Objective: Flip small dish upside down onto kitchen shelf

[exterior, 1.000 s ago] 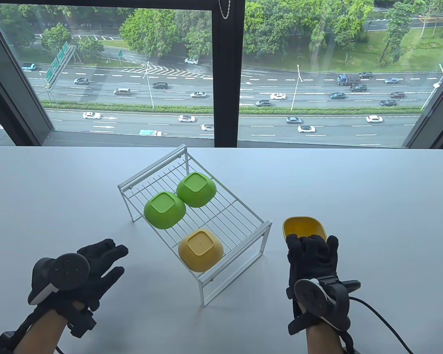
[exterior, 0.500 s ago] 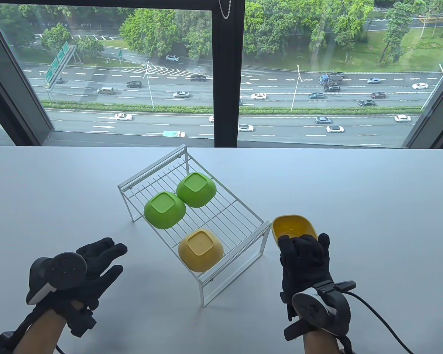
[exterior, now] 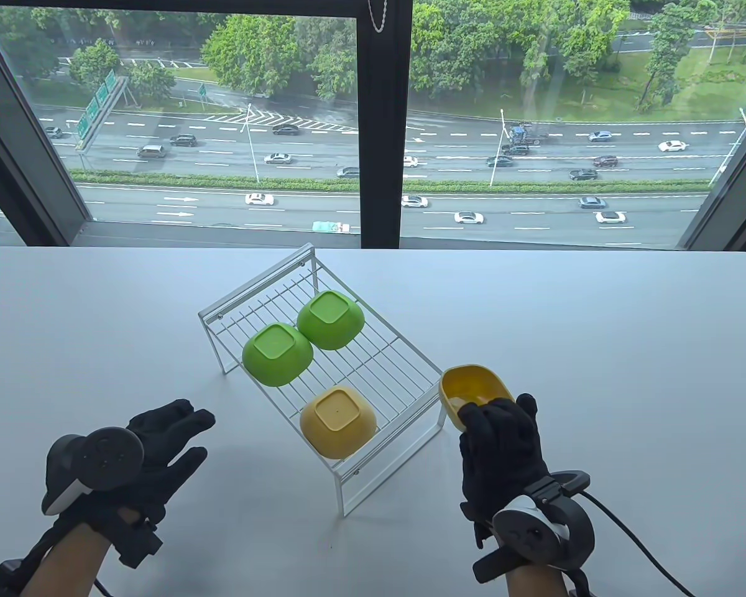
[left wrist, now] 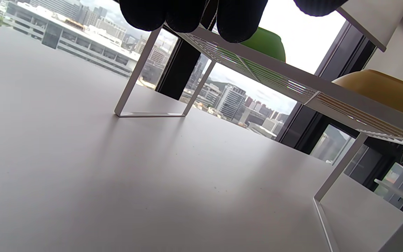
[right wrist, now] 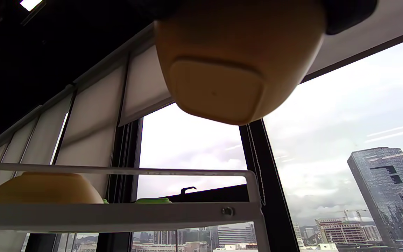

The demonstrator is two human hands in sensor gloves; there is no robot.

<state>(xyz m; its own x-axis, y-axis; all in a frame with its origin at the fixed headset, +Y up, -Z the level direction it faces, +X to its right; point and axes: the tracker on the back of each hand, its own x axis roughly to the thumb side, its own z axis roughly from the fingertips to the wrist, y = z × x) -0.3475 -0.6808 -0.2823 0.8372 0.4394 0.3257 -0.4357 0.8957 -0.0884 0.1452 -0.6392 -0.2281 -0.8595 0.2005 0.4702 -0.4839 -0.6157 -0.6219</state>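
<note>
My right hand [exterior: 500,435] grips a yellow small dish [exterior: 472,388] by its near rim, open side up and tilted, lifted just beside the right corner of the white wire kitchen shelf [exterior: 404,379]. The right wrist view shows the dish's square underside [right wrist: 222,87] above the shelf's edge [right wrist: 117,213]. On the shelf lie three dishes upside down: two green [exterior: 278,353], [exterior: 330,319] and one yellow [exterior: 338,421]. My left hand [exterior: 161,438] is open and empty over the table left of the shelf; its fingertips [left wrist: 194,14] hang before the shelf's legs.
The white table [exterior: 597,323] extends to a large window at the back. A cable [exterior: 634,535] trails from my right wrist at the bottom right. The shelf's right half holds bare wire [exterior: 385,360] behind the yellow dish.
My right hand has carried the yellow dish leftward, from right of the shelf to its right corner. The left hand has barely moved.
</note>
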